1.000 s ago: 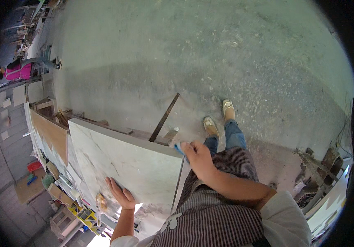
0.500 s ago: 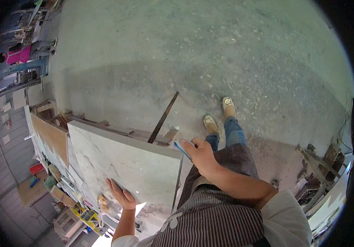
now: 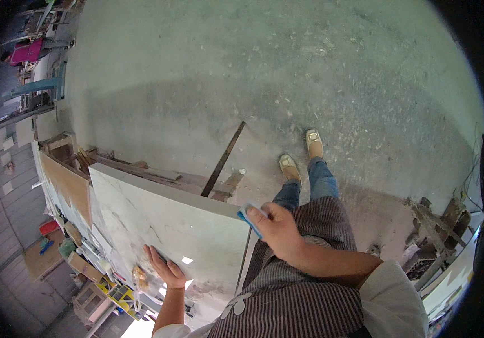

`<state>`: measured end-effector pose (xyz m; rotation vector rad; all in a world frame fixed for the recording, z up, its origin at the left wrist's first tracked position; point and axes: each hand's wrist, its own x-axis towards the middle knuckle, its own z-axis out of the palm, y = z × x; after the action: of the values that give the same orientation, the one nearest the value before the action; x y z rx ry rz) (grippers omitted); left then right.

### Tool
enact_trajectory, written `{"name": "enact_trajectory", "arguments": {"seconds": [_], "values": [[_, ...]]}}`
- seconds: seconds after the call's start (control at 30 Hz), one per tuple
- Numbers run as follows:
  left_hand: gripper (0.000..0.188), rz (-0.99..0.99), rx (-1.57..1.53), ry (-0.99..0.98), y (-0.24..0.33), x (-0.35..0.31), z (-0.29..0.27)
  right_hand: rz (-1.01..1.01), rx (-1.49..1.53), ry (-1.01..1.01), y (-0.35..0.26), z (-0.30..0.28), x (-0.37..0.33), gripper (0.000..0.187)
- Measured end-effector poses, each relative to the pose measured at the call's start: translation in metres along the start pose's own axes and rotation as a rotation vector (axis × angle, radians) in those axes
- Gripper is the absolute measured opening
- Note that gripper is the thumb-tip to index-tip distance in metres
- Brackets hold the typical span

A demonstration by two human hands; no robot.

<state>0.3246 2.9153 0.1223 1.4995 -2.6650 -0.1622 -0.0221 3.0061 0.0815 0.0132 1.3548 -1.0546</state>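
A large pale marble slab point(image 3: 163, 225) stands on edge, leaning toward me. My left hand point(image 3: 166, 270) lies flat against its polished face, fingers spread, next to a brownish patch on the stone. My right hand point(image 3: 278, 228) grips the slab's top right corner and holds a small blue pad point(image 3: 249, 218) against the edge. My striped apron, jeans and two tan shoes point(image 3: 301, 152) show to the right of the slab.
A dark metal bar point(image 3: 224, 158) lies on the concrete floor behind the slab. Wooden boards and another slab point(image 3: 67, 183) lean at the left. Boxes and clutter sit lower left, and wooden scraps point(image 3: 439, 225) at the right.
My right hand with the blue pad has slid slightly along the slab's corner. My left hand stays flat on the stone face.
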Motion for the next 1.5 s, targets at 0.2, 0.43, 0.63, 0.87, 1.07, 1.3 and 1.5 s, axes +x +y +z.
{"name": "enact_trajectory", "arguments": {"seconds": [0.2,0.43,0.63,0.87,1.07,1.3,1.5], "values": [[0.062,0.004,0.001,-0.003,-0.002,-0.005,-0.003,-0.072,0.146,0.024,0.027,0.008,0.004,0.047],[0.062,-0.017,0.025,-0.009,0.000,-0.006,-0.003,-0.066,0.062,0.121,0.025,0.012,0.010,0.038],[0.062,-0.011,0.027,-0.006,0.002,-0.004,-0.003,-0.140,0.061,0.168,0.021,0.015,0.009,0.038],[0.062,-0.002,0.018,0.003,0.000,-0.003,-0.002,-0.194,0.010,0.215,0.024,0.017,0.013,0.040],[0.061,0.010,0.022,0.008,0.000,-0.003,-0.001,-0.208,0.023,0.193,0.022,0.018,0.004,0.040],[0.062,-0.002,0.031,0.001,-0.002,-0.006,-0.002,-0.172,0.039,0.173,0.029,0.020,0.004,0.039],[0.062,0.023,0.019,0.018,-0.003,-0.004,-0.001,-0.156,0.091,0.149,0.022,0.018,0.007,0.041]]}}
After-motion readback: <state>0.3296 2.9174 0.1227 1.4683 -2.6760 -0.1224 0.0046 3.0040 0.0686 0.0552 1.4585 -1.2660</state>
